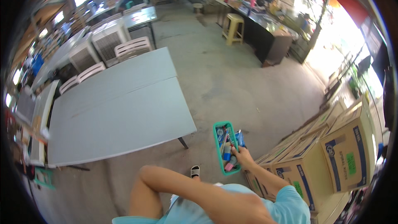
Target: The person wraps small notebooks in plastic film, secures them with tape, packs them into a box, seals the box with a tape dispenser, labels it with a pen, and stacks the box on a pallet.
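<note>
My right hand (243, 156) is closed on the right rim of a green plastic basket (218, 151), which hangs above the concrete floor. Inside the basket lie several small items, among them a blue-and-grey container (226, 153) and a pink-topped one (230, 164); most are too small to name. A blue object (240, 138) shows just outside the rim by my fingers; I cannot tell whether I hold it too. My left forearm (186, 184) is bent across my body, and the left hand does not show.
A long grey table (124, 99) stands at left, with chairs (132, 47) behind it. Stacked cardboard boxes (346, 153) rise close on my right. Farther off are a dark desk (265, 41) and a yellow stool (234, 28). Concrete floor (224, 83) runs between them.
</note>
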### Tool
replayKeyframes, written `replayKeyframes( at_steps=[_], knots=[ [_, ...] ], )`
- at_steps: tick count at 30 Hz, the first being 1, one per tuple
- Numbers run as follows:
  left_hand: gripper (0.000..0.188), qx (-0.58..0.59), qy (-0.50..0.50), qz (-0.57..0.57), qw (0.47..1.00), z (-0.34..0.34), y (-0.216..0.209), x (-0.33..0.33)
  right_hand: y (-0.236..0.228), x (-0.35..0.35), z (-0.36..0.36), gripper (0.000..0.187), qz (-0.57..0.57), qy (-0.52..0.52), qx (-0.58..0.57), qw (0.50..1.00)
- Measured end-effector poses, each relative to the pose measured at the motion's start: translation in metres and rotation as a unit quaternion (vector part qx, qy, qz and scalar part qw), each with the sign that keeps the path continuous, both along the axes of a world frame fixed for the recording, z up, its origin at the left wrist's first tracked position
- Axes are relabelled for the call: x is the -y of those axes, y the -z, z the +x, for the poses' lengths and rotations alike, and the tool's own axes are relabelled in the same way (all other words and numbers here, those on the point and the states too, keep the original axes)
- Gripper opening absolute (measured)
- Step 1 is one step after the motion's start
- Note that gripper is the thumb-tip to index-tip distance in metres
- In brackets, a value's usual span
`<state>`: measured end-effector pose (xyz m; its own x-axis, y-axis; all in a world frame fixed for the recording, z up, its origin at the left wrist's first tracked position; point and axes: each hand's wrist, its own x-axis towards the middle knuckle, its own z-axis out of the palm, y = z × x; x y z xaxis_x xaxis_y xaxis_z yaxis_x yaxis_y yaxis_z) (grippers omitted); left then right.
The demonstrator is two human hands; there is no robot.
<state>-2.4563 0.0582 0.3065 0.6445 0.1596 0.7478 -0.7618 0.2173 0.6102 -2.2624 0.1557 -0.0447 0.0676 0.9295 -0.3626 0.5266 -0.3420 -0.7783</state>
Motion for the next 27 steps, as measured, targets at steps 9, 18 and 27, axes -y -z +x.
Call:
replayKeyframes(
  at_steps=[9, 18, 27],
  knots=[
    [0.032, -0.082, -0.047, 0.628, 0.773, -0.12, -0.04, -0.263, -0.047, -0.113, 0.069, 0.038, 0.008, 0.179, -0.018, 0.984],
    [0.033, -0.256, 0.085, 0.409, 0.872, 0.02, 0.077, -0.515, -0.019, -0.294, 0.216, 0.04, 0.024, 0.197, 0.097, 0.975],
    [0.033, -0.506, -0.054, 0.013, 0.861, 0.191, 0.243, -0.717, -0.049, -0.565, 0.308, 0.034, 0.046, 0.072, 0.08, 0.993]
  ],
)
